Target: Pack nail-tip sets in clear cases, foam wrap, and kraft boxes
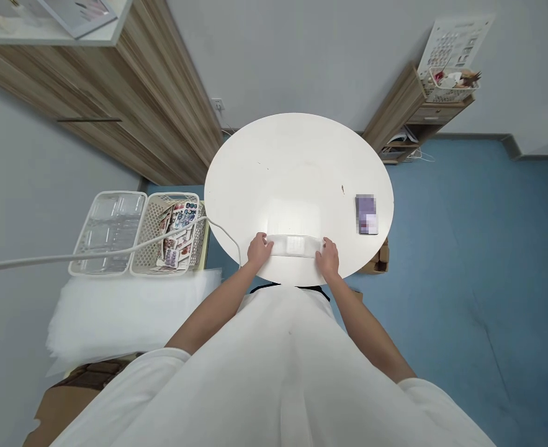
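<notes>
On the near part of the white round table (296, 143) lies a folded strip of translucent white wrapping sheet (278, 245). A small pale rectangular item (295, 245) shows at its middle, seemingly under the sheet; its kind is unclear. My left hand (259, 250) grips the strip's left end, fingers bent over the edge. At the opposite end my right hand (328, 257) pinches the strip between thumb and fingers. A purple phone-sized object (366, 214), blurred in the picture, lies to the right of my right hand.
At left stand a basket of clear plastic boxes (110, 226) and a basket of printed cards (178, 233). A stack of white translucent sheets (129, 313) is below them. A pale cable (115, 253) crosses onto the table's left edge. Cardboard boxes (377, 259) sit beneath the table's right side.
</notes>
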The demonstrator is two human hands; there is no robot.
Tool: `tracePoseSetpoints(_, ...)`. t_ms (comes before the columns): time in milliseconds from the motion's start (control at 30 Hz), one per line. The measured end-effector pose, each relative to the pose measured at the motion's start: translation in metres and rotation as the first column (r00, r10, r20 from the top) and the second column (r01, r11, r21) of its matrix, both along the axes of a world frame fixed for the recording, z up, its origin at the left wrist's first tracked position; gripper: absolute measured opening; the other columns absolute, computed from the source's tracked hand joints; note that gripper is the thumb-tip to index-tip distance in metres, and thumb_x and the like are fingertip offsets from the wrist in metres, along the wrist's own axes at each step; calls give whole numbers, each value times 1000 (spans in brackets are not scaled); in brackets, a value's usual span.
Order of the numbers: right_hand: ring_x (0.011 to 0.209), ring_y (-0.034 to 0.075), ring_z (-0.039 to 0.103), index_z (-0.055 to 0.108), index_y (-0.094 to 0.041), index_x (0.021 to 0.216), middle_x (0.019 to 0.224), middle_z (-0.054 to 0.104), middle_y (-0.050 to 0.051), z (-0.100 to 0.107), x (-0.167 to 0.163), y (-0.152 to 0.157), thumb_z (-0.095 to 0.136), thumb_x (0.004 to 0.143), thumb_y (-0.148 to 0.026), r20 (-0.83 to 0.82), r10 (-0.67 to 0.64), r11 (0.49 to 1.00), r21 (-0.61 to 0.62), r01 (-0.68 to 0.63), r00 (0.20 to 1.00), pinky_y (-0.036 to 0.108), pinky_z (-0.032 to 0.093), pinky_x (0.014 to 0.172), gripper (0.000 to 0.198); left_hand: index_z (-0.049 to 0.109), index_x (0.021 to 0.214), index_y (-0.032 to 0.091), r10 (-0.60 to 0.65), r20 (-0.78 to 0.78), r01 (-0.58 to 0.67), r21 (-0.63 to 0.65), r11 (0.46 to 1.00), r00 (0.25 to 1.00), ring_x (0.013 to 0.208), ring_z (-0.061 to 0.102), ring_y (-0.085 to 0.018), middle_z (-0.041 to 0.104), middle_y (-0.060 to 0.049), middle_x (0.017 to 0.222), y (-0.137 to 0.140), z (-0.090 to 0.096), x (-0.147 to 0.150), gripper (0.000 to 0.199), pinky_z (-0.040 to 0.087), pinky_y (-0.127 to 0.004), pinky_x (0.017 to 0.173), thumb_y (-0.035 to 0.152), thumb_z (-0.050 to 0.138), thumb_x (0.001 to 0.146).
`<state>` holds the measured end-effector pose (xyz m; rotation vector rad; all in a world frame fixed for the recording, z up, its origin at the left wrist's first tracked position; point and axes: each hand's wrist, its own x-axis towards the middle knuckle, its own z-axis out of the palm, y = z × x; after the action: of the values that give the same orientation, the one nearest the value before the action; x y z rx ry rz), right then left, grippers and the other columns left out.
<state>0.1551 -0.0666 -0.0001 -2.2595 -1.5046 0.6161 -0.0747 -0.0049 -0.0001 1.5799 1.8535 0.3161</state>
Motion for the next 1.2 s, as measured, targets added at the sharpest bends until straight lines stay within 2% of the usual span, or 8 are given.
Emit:
tracePoseSetpoints(100, 113, 27, 42, 38, -17, 126, 120, 46, 13, 4, 3, -5, 40, 77, -16, 124, 91, 990, 97, -103, 988, 41, 38, 89, 49, 45, 112, 18, -86, -38, 92, 213, 973, 996, 101, 51, -22, 54, -10, 107, -2, 4, -3, 36, 41, -34, 82, 31, 50, 79)
tracePoseSetpoints(167, 118, 27, 38, 40, -17, 123, 127, 43, 13, 8, 0, -1, 43, 77, -18, 160, 260, 955, 105, -279, 952, 42, 34, 94, 47, 46, 113, 18, -239, -102, 260, 320, 911, 966, 111, 44, -25, 50, -12, 118, -3, 9, -2, 42, 36, -38, 91, 36, 53, 77)
tracePoseSetpoints(300, 126, 29, 30, 44, -18, 118, 137, 35, 12, 11, -12, 15, 58, 71, -27, 148, 568, 818, 13, -576, 810, 44, 29, 99, 50, 43, 121, 20, -592, -212, 629, 300, 718, 777, 122, 35, -28, 42, -10, 131, -2, 15, 10, 60, 24, -43, 99, 42, 62, 68)
tracePoseSetpoints(367, 126, 29, 31, 44, -18, 118, 139, 34, 13, 9, -19, 21, 61, 69, -26, 115, 604, 796, -32, -604, 789, 44, 29, 98, 53, 41, 122, 21, -659, -225, 696, 240, 677, 718, 122, 35, -27, 42, -10, 132, -1, 15, 17, 60, 23, -43, 99, 36, 62, 68)
tracePoseSetpoints(567, 120, 26, 38, 46, -17, 113, 134, 40, 13, 11, -23, 18, 61, 68, -20, -40, 560, 825, -60, -562, 827, 39, 35, 94, 47, 47, 117, 21, -661, -140, 675, 178, 716, 737, 112, 46, -25, 52, -10, 122, -5, 18, 20, 52, 26, -40, 95, 28, 60, 67)
tracePoseSetpoints(767, 98, 21, 54, 47, -21, 111, 114, 56, 7, 35, -17, 5, 61, 71, -32, -283, 463, 843, -151, -516, 840, 32, 41, 82, 44, 56, 110, 26, -625, 59, 624, 39, 780, 778, 108, 50, -25, 59, -5, 114, -14, 34, 9, 43, 25, -38, 98, 35, 59, 69)
tracePoseSetpoints(967, 114, 21, 47, 55, -22, 108, 124, 52, 7, 44, -8, 14, 53, 79, -37, -387, 370, 891, -109, -440, 844, 34, 37, 91, 33, 59, 102, 23, -466, 243, 470, 42, 881, 851, 96, 56, -21, 62, -5, 107, -4, 33, -2, 37, 40, -29, 80, 47, 52, 75)
tracePoseSetpoints(1200, 83, 17, 56, 62, -23, 86, 90, 64, 1, 26, 8, 29, 44, 81, -40, -466, 270, 934, -85, -347, 843, 27, 42, 72, 25, 52, 66, 19, -211, 245, 218, -2, 976, 946, 65, 52, -15, 55, 0, 65, 8, 10, -21, 23, 40, -26, 62, 38, 47, 77)
